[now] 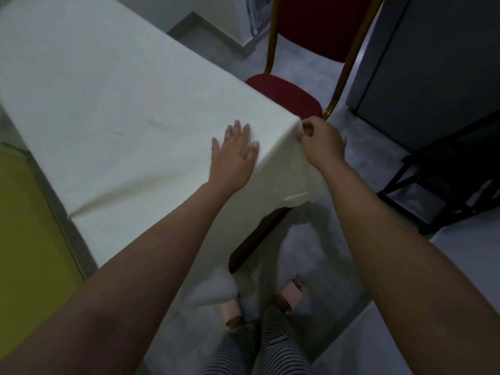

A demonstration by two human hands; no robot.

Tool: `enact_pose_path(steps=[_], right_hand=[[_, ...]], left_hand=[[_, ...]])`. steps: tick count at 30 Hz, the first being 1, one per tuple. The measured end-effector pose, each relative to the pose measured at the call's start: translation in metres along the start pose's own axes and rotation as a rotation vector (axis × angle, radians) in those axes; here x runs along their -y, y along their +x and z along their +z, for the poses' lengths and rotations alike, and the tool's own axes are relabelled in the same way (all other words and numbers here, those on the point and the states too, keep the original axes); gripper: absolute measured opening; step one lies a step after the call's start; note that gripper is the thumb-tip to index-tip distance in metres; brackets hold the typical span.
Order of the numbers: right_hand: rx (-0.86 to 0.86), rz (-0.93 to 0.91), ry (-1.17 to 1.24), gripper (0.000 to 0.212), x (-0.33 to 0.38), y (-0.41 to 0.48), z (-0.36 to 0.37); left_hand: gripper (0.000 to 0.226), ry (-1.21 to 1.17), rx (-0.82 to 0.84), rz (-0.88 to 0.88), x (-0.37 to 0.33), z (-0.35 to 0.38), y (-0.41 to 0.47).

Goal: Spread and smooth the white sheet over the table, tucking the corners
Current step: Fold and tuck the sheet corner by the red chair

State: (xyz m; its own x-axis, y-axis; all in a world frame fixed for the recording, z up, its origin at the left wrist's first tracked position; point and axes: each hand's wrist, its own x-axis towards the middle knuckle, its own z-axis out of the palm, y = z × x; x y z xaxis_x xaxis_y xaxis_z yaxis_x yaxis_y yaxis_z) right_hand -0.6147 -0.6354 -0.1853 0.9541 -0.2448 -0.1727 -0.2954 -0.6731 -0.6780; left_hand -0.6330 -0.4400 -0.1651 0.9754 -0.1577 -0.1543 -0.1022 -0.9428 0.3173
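Note:
The white sheet (113, 98) covers the table top and hangs over the near side and the right corner. My left hand (232, 155) lies flat on the sheet near that corner, fingers spread, palm down. My right hand (322, 139) pinches the sheet's fabric right at the table corner, thumb and fingers closed on a small fold. Below the corner the sheet drapes down, and a dark wooden table leg (257, 239) shows under its hem. A few soft creases run across the sheet near my left wrist.
A red chair (289, 93) with a gold frame stands just behind the corner. A dark metal rack (446, 190) and a grey cabinet (438, 66) are on the right. A yellow-green surface (29, 226) lies at the left. My feet in slippers (292, 293) stand on the grey floor.

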Motion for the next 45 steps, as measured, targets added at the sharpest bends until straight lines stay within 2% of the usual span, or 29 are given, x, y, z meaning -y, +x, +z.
enact_pose_path(steps=[3, 5, 7, 9, 12, 15, 17, 19, 24, 28, 31, 35, 41, 45], right_hand=[[-0.037, -0.014, 0.068, 0.011, -0.010, -0.001, 0.001], [-0.045, 0.026, 0.246, 0.007, -0.017, -0.005, 0.002], [0.001, 0.153, 0.527, 0.007, -0.021, -0.008, 0.005], [0.075, 0.270, 0.636, 0.016, -0.026, -0.009, 0.010], [0.208, 0.242, 0.463, 0.037, -0.030, -0.008, 0.023], [0.199, 0.213, 0.466, 0.048, -0.030, -0.007, 0.034], [0.119, 0.201, 0.445, 0.036, -0.029, -0.006, 0.039], [-0.033, 0.184, 0.282, 0.014, -0.029, -0.004, 0.042], [-0.263, 0.137, -0.028, 0.010, -0.042, -0.009, 0.036], [-0.384, 0.009, -0.283, 0.008, -0.070, -0.004, 0.016], [-0.415, 0.007, -0.289, 0.009, -0.074, -0.004, 0.016], [-0.267, 0.022, -0.287, 0.009, -0.072, -0.015, 0.033], [-0.039, 0.050, 0.045, 0.026, -0.050, -0.018, 0.057], [-0.097, 0.067, 0.031, 0.012, -0.055, -0.011, 0.054]], left_hand=[[0.055, -0.025, 0.037, 0.009, -0.013, -0.002, 0.034], [0.055, -0.028, 0.045, -0.021, -0.018, -0.003, 0.052], [0.055, -0.007, 0.047, -0.037, -0.024, -0.002, 0.064], [0.057, 0.009, 0.055, -0.050, -0.030, 0.001, 0.070], [0.060, 0.019, 0.049, -0.078, -0.037, 0.008, 0.075], [0.060, 0.012, 0.017, -0.084, -0.037, 0.014, 0.075], [0.060, 0.015, 0.009, -0.084, -0.036, 0.015, 0.074], [0.060, 0.022, 0.007, -0.085, -0.037, 0.015, 0.074], [0.060, 0.013, 0.018, -0.085, -0.040, 0.013, 0.072], [0.060, -0.007, 0.014, -0.032, -0.048, 0.014, 0.074], [0.057, -0.019, -0.001, -0.017, -0.053, 0.018, 0.075], [0.053, 0.002, -0.025, -0.013, -0.056, 0.017, 0.080], [0.051, 0.010, -0.091, 0.009, -0.061, 0.015, 0.086], [0.040, -0.025, -0.080, 0.002, -0.063, 0.020, 0.084]])
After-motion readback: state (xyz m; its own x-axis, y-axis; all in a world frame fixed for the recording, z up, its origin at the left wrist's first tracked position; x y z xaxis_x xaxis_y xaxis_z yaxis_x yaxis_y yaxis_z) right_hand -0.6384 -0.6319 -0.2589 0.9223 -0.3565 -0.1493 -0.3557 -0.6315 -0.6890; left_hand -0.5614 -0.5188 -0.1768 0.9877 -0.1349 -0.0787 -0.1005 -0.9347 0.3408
